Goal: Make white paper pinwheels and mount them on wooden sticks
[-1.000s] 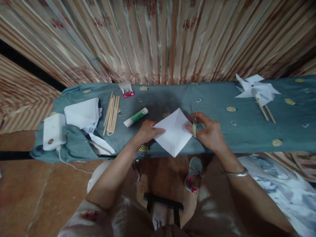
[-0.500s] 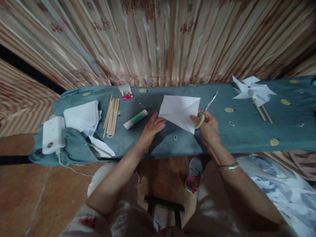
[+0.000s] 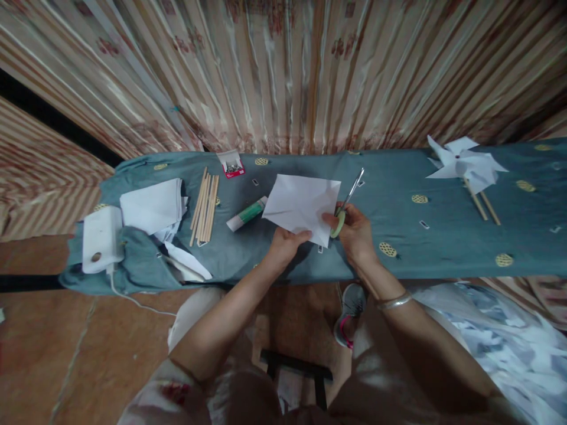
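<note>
A white square sheet of paper (image 3: 301, 203), with faint creases, is held above the cloth-covered table. At its near edge my left hand (image 3: 286, 248) pinches it, thumb on top and fingers underneath. My right hand (image 3: 357, 236) is closed around a pair of scissors (image 3: 352, 192) with pale green handles, blades pointing up and away, clear of the paper. The right thumb also lies on the sheet's right corner. To the left of the paper lies a green and white glue stick (image 3: 247, 213).
Wooden sticks (image 3: 205, 209) and a small red box of pins (image 3: 233, 169) lie left. Farther left are stacked white paper (image 3: 153, 206) and a white corded device (image 3: 101, 241). Paper pinwheels (image 3: 467, 162) on sticks lie right. A curtain (image 3: 274, 77) hangs behind the table.
My left hand has moved from the sheet's left corner to its near edge and now grips it. The paper has turned slightly and shifted left, along with my right hand and the scissors.
</note>
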`<action>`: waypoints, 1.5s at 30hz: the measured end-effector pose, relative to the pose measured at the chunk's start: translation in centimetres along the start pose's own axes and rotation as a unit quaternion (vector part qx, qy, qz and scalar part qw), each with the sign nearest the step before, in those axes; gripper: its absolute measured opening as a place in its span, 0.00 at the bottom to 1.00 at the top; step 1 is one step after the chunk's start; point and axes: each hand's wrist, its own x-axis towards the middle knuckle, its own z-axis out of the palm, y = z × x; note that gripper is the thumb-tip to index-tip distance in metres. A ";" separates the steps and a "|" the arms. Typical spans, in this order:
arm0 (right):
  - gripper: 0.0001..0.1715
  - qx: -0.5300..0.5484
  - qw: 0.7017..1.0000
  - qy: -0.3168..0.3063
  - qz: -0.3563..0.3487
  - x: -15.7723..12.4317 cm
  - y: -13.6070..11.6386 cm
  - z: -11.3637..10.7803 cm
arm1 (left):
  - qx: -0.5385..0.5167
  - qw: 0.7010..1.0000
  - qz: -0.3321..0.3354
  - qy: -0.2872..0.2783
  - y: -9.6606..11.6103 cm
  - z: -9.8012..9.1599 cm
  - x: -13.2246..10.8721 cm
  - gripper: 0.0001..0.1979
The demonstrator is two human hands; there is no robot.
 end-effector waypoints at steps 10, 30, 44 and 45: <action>0.25 -0.051 0.995 -0.088 0.001 -1.4 0.1 -0.3 | 0.003 0.996 0.016 0.092 0.7 -1.5 1.4 0.16; 0.25 -0.069 0.922 -0.339 0.172 -5.5 0.0 0.0 | -0.052 0.988 0.066 0.132 1.6 -2.8 3.6 0.04; 0.23 -0.069 0.930 -0.324 0.156 -5.3 0.7 0.0 | -0.059 0.989 0.063 0.120 1.2 -2.5 3.3 0.10; 0.24 -0.072 0.930 -0.325 0.154 -5.3 0.8 0.0 | -0.063 0.989 0.065 0.121 1.2 -2.5 3.3 0.09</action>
